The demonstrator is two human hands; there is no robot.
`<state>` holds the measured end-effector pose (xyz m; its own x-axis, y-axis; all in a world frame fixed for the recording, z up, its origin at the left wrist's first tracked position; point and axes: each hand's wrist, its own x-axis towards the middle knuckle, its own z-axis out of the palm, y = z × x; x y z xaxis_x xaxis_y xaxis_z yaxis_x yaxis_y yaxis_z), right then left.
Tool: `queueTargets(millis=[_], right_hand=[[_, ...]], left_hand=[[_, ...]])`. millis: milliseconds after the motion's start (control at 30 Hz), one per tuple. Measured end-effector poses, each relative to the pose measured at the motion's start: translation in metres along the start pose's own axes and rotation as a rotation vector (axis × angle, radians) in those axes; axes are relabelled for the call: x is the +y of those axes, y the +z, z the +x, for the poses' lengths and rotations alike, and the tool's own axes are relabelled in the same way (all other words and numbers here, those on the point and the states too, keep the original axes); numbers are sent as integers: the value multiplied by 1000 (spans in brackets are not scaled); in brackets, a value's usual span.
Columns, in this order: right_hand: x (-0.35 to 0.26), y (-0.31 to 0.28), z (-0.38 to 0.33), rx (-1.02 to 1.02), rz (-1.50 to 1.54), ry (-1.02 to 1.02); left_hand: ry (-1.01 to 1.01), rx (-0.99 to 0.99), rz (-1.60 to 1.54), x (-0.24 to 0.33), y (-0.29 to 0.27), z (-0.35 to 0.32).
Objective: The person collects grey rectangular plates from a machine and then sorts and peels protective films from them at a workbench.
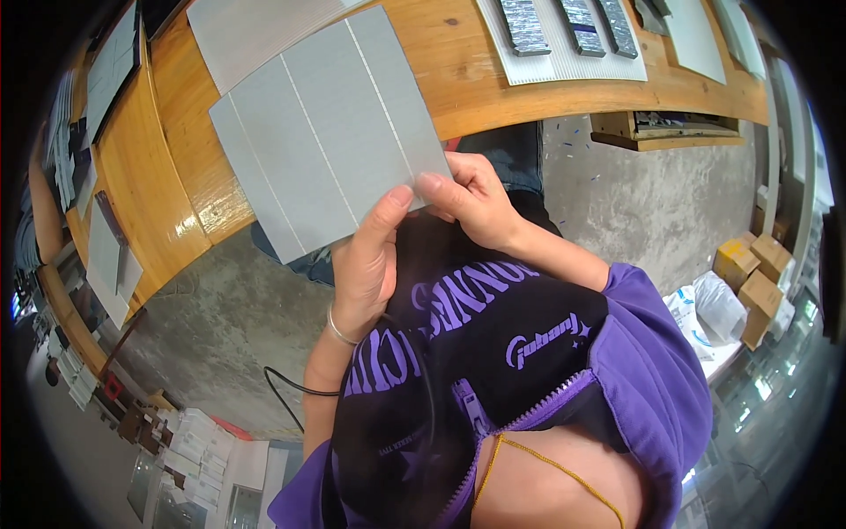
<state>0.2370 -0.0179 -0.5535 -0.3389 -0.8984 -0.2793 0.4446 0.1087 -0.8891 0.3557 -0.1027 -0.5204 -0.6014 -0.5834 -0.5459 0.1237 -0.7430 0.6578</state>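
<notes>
A flat grey rectangular sheet (339, 123) with three thin pale lines along it is held in front of me, tilted, over the near edge of the wooden table (176, 159). My left hand (366, 256) grips its near edge, thumb on top and fingers hidden beneath. Close beside it, my right hand (476, 203) pinches the near right corner, its thumb also on the upper face. Partly covered by the grey sheet, a whitish sheet (247, 40) lies on the tabletop.
Three silvery bars (524, 26) lie on a ribbed white board (573, 69) at the far right. Below the table edge is an open wooden drawer (665, 137). Cardboard boxes (760, 295) and white bags (718, 304) stand right. Another person's arm (44, 198) shows far left.
</notes>
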Motion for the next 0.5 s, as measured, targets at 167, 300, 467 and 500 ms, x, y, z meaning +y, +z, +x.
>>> queueTargets(millis=[167, 300, 467, 500], right_hand=[[-3, 4, 5, -11, 101, -19], [-4, 9, 5, -3, 101, -32], [2, 14, 2, 7, 173, -39], [3, 14, 2, 8, 172, -40]], left_hand=[[-51, -37, -22, 9, 3, 2], [-61, 7, 6, 10, 0, 2], [-56, -20, 26, 13, -1, 2], [-65, -54, 25, 13, -2, 2]])
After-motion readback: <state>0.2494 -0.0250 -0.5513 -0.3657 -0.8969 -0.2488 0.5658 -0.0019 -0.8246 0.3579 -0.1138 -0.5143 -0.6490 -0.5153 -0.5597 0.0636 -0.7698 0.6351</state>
